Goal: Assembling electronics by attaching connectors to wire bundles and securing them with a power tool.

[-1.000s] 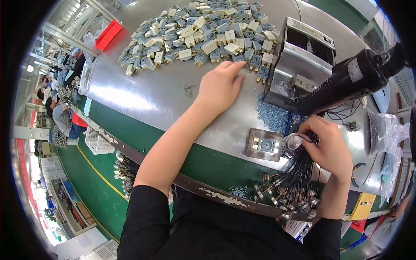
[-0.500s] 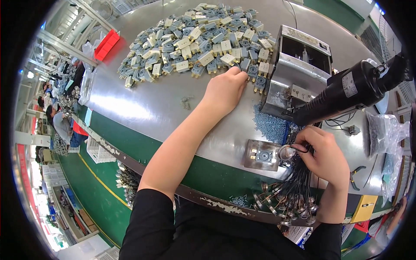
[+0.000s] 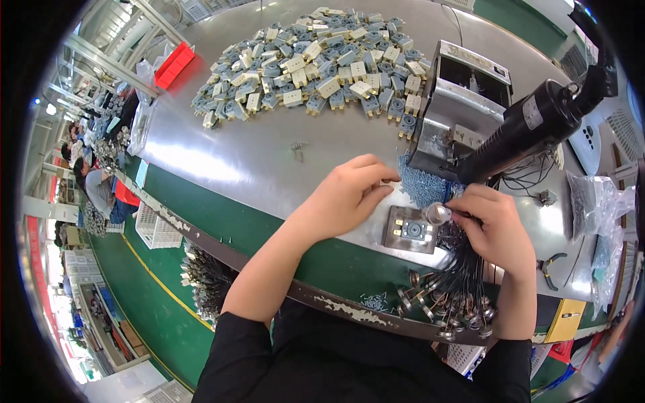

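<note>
My left hand [image 3: 353,196] hovers over the steel table just left of the metal fixture block [image 3: 395,239]. Its thumb and index finger are apart, with nothing visible between them. In the fixture sits a grey square switch-like part [image 3: 413,230] with brass terminals. My right hand [image 3: 494,221] is closed on a round metal cap [image 3: 438,214] beside the fixture's upper right corner. Below that hand, a bundle of black wires [image 3: 465,265] hangs over the table edge, with round metal ends [image 3: 447,305]. Small bluish screws [image 3: 424,187] lie in a heap behind the fixture.
A large pile of grey and cream parts [image 3: 316,64] covers the far table. A black cylindrical powered screwdriver [image 3: 531,127] slants beside a metal machine [image 3: 463,101] at right. Pliers [image 3: 551,270] and a clear plastic bag [image 3: 594,208] lie farther right; a red bin [image 3: 175,65] stands far left.
My left hand has come back from the pile's near edge toward the fixture, and its fingers now show apart. The right hand still holds the round metal cap, shifted slightly.
</note>
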`<action>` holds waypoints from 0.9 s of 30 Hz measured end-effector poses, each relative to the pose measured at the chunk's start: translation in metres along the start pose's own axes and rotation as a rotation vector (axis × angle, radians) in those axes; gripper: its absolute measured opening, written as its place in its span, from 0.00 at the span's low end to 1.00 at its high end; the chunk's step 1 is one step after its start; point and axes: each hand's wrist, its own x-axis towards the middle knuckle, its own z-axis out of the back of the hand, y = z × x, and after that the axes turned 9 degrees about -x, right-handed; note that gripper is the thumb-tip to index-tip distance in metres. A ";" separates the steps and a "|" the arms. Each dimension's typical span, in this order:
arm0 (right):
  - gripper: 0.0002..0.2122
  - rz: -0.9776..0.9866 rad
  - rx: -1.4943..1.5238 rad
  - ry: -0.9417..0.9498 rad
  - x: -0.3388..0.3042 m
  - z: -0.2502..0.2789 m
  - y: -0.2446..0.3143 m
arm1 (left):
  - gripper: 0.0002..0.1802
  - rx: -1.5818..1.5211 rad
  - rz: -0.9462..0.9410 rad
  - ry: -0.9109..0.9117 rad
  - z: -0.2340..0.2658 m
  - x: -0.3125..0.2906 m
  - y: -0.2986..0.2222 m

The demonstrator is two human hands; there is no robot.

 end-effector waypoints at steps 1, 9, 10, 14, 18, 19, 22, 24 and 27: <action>0.11 0.018 -0.003 -0.019 0.000 0.000 0.001 | 0.10 0.176 -0.108 -0.005 0.001 0.001 0.010; 0.10 0.009 -0.002 -0.080 0.000 0.001 0.003 | 0.10 0.152 0.133 -0.138 0.032 -0.021 -0.004; 0.10 -0.002 0.019 -0.072 0.000 0.000 0.002 | 0.11 0.181 0.122 -0.141 0.038 -0.028 -0.001; 0.10 0.004 0.033 -0.029 -0.003 -0.002 -0.003 | 0.11 0.241 0.164 -0.146 0.041 -0.068 -0.013; 0.08 0.034 0.006 -0.031 -0.005 -0.002 -0.003 | 0.13 0.246 0.130 0.159 0.028 -0.105 -0.030; 0.08 0.035 0.012 -0.026 -0.005 -0.002 -0.002 | 0.14 0.228 0.143 0.230 0.022 -0.113 -0.034; 0.08 0.032 0.025 -0.054 -0.006 -0.005 -0.002 | 0.10 0.299 0.210 0.329 0.013 -0.130 -0.033; 0.09 0.026 0.026 -0.043 -0.006 -0.003 0.000 | 0.09 0.364 0.197 0.372 0.012 -0.136 -0.032; 0.09 0.034 0.033 -0.031 -0.005 -0.001 -0.002 | 0.10 0.273 0.194 0.355 0.011 -0.135 -0.039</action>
